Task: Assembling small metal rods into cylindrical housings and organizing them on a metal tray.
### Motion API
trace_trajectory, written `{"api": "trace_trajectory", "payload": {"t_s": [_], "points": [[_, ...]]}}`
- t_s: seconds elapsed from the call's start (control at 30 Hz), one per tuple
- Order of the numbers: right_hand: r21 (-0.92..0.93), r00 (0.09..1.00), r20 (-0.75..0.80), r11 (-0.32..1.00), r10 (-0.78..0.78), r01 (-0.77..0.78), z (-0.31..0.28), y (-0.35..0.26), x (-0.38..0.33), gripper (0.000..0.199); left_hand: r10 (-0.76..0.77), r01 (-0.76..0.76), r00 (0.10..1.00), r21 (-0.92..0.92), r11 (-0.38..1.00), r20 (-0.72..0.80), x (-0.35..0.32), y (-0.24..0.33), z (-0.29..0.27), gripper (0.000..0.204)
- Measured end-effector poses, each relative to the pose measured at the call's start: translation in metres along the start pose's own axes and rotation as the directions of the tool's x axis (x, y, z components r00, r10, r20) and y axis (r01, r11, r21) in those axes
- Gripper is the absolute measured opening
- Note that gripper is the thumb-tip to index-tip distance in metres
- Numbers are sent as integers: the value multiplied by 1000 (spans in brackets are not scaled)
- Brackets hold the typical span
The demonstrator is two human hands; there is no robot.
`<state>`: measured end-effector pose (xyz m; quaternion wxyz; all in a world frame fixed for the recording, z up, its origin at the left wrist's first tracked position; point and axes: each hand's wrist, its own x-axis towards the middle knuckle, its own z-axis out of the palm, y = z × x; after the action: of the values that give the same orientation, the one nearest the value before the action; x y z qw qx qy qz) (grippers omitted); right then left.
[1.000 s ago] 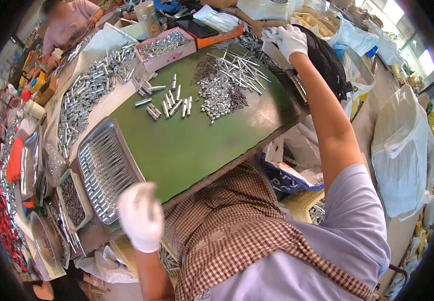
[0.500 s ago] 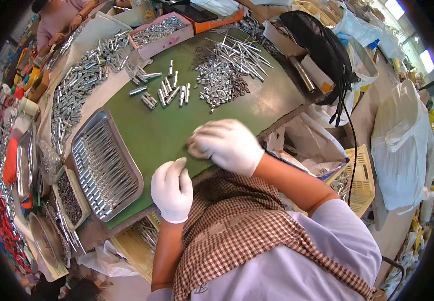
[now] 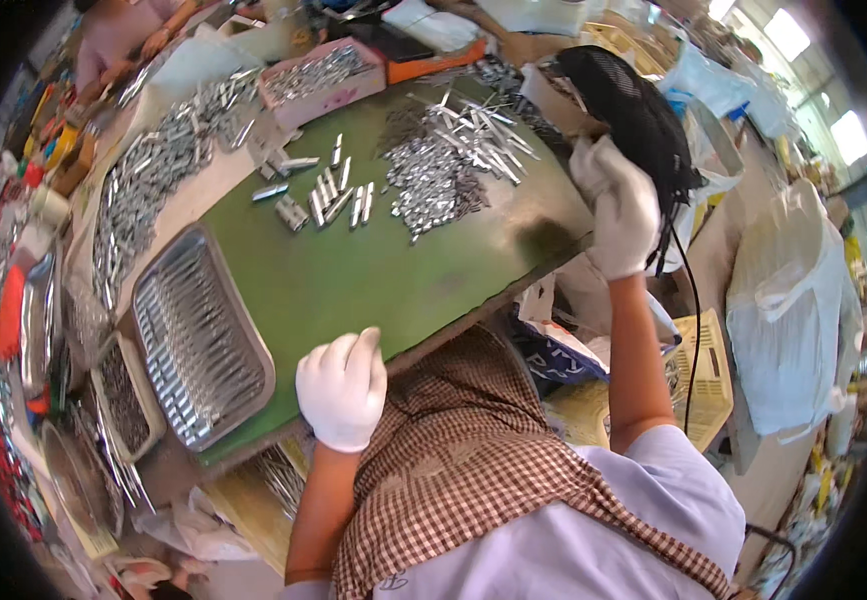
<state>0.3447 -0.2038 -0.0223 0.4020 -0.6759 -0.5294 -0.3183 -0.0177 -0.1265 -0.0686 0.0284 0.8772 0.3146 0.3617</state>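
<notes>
At the near edge of the green board point(image 3: 373, 290), left hand point(image 3: 341, 390): white-gloved, fingers curled loosely together, resting on the board's rim, gripping nothing visible.
Right of the board, right hand point(image 3: 621, 208): white-gloved, fingers bent against the black mesh bag point(image 3: 628, 105); whether clamped on it or only pressed to it, cannot tell.
Below the board, checked cloth point(image 3: 463, 450): brown and white, draped over the lap and chest.
Under the board's right corner, printed bag point(image 3: 558, 355): blue and white, crumpled, partly hidden.
Right of the board, yellow crate point(image 3: 698, 380): slotted plastic, low down beside the forearm.
Far right of the board, white sack point(image 3: 788, 320): tall, knotted at the top, standing well apart.
On the board's left end, metal tray point(image 3: 198, 335): oblong, rimmed, filled with rows of slim silvery pieces.
Mid-board, loose rows point(image 3: 328, 190): short silvery pieces laid side by side.
Toward the board's far end, metal heap point(image 3: 448, 165): bright small parts piled with longer rods on top, just left of the mesh bag.
Beyond the board's far edge, pink box point(image 3: 323, 75): shallow, rectangular, full of silvery parts.
Beside the pink box, orange box point(image 3: 428, 62): flat, only its edge showing.
</notes>
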Motion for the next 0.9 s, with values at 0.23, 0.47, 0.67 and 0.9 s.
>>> {"api": "trace_trajectory", "payload": {"t_s": [0.23, 0.47, 0.67, 0.9], "points": [[-380, 996, 53, 921, -74, 89, 91, 92, 89, 34, -12, 14, 998, -38, 999, 61, 9, 1, -3, 24], [-489, 919, 349, 801, -182, 345, 89, 71, 95, 35, -38, 44, 995, -59, 997, 93, 8, -3, -7, 6], [-63, 726, 683, 997, 81, -52, 129, 59, 53, 34, -43, 50, 997, -102, 993, 70, -1, 0, -3, 13], [-134, 628, 775, 990, 73, 50, 163, 68, 49, 27, -84, 87, 996, -116, 990, 26, -10, 1, 7, 11]]}}
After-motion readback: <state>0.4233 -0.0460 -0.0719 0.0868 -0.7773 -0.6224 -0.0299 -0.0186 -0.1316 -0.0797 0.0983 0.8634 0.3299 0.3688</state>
